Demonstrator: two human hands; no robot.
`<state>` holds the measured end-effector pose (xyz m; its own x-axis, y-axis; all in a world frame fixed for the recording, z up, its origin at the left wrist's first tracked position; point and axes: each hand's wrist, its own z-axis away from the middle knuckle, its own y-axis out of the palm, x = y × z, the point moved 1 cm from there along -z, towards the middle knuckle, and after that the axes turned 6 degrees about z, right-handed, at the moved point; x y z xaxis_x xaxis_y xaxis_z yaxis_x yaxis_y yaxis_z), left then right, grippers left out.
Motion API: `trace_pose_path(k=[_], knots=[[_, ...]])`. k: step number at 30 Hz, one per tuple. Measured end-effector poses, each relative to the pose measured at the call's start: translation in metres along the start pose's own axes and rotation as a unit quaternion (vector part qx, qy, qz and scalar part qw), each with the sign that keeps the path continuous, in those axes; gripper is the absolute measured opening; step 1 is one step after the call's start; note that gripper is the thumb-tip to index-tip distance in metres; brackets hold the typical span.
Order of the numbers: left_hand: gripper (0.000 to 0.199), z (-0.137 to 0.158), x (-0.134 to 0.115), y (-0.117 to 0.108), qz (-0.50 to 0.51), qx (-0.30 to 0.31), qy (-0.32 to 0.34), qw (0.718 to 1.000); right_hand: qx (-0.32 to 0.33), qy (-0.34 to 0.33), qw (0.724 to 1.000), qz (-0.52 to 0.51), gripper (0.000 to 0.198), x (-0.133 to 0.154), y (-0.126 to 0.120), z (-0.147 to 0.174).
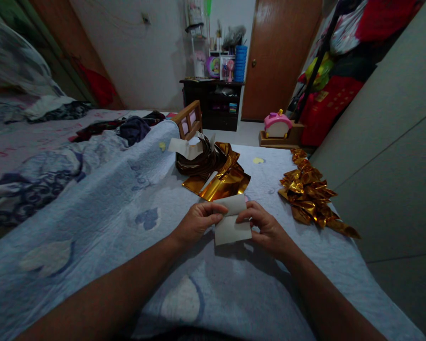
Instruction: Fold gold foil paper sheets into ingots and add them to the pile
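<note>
Between my two hands is a sheet of paper (233,230), its pale side toward me, with a crease or fold running across its middle. My left hand (203,219) pinches its left edge between thumb and fingers. At the right edge my right hand (264,225) grips it, some fingers over the front and the rest hidden behind. Just beyond the sheet lies a loose stack of gold foil paper (227,182), some sheets curled and showing pale backs. Off to the right sits a heap of folded, crumpled gold foil pieces (307,192).
A light blue quilt (128,246) with heart patterns covers the bed under everything. Dark clothes (135,129) lie at the left. Past the bed stand a wooden rail (190,118), a dark cabinet (213,106) and a pink toy case (277,125). A pale cupboard (394,166) borders the right side.
</note>
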<state>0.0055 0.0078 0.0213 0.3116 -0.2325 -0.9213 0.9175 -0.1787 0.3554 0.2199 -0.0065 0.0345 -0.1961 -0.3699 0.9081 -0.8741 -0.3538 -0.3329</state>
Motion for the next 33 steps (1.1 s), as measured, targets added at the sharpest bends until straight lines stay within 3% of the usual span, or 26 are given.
trace_pose_path(k=[8, 17, 28, 33], knots=[[0.026, 0.002, -0.003, 0.002, 0.006, 0.015, 0.005, 1.0, 0.026, 0.004, 0.999, -0.035, 0.035, 0.001, -0.001, 0.001], [0.026, 0.002, 0.001, 0.002, -0.026, 0.034, 0.031, 0.999, 0.025, -0.003, 0.999, -0.023, 0.012, -0.001, 0.001, 0.0], [0.013, 0.008, -0.004, 0.006, -0.119, 0.03, 0.095, 0.988, -0.077, 0.082, 0.991, -0.075, 0.01, -0.01, 0.008, 0.0], [0.022, 0.01, -0.006, 0.003, -0.116, 0.048, 0.095, 0.987, -0.092, 0.11, 0.985, -0.094, 0.016, -0.008, 0.012, 0.001]])
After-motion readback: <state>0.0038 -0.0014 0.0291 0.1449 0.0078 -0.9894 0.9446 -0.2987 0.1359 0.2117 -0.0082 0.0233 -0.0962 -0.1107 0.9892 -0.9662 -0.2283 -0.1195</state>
